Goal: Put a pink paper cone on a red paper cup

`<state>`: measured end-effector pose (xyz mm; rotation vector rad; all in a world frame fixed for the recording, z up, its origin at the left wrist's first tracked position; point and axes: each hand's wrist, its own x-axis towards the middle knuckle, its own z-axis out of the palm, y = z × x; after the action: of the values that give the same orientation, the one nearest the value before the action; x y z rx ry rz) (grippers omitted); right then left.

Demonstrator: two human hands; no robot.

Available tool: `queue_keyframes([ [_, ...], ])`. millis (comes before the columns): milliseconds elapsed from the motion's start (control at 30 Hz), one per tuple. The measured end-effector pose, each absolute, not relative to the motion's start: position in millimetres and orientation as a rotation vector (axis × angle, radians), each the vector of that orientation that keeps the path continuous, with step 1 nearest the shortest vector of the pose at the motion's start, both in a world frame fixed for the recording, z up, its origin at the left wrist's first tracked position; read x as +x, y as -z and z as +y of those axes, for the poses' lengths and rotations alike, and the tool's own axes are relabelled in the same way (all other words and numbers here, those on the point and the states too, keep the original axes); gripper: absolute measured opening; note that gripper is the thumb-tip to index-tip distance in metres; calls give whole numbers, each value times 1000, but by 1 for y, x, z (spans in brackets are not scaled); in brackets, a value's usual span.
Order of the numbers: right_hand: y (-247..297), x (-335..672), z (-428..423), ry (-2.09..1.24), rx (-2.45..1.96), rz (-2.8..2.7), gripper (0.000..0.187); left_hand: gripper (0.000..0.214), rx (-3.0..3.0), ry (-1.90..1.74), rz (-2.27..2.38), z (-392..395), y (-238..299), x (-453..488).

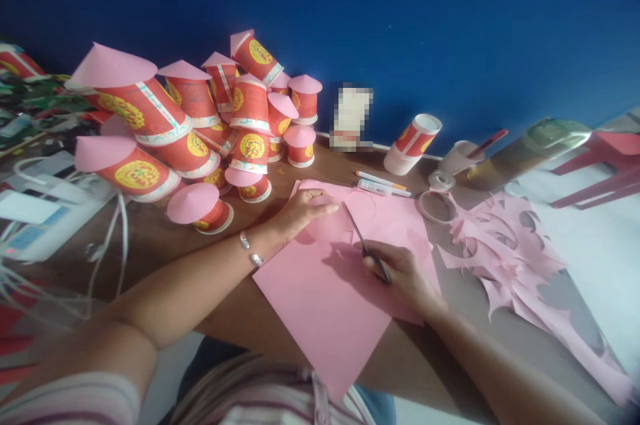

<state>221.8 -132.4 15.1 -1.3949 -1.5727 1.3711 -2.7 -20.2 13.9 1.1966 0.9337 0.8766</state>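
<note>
A round piece of pink paper [327, 228] is pinched between the thumb and fingers of my left hand [307, 208]. My right hand [397, 268] is closed round the dark handle of a pair of scissors [370, 253]. Their narrow blades point up and left to the right edge of the round piece; whether they touch it I cannot tell. Beneath both hands lie large pink paper sheets [330, 315], one overhanging the table's front edge towards my lap.
Red paper cups with pink cone tops [250, 152] are piled at the left. Pink offcuts [515, 258] lie at the right, beside a tape roll [437, 207]. Pens [380, 180], a stack of cups [413, 144] and a bottle [530, 152] stand or lie behind the paper.
</note>
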Motion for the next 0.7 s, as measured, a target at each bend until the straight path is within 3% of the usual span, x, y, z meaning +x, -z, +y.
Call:
queue_keyframes([
  [300, -9, 219, -133, -1333, -1385, -1449, 47, 34, 1175, -811, 945, -23, -20, -2],
  [533, -6, 226, -130, -955, -1442, -1268, 36, 29, 1123, -846, 913, -24, -24, -1],
  [700, -7, 226, -127, -924, -1486, -1280, 36, 28, 1133, -869, 929, -24, -24, -2],
])
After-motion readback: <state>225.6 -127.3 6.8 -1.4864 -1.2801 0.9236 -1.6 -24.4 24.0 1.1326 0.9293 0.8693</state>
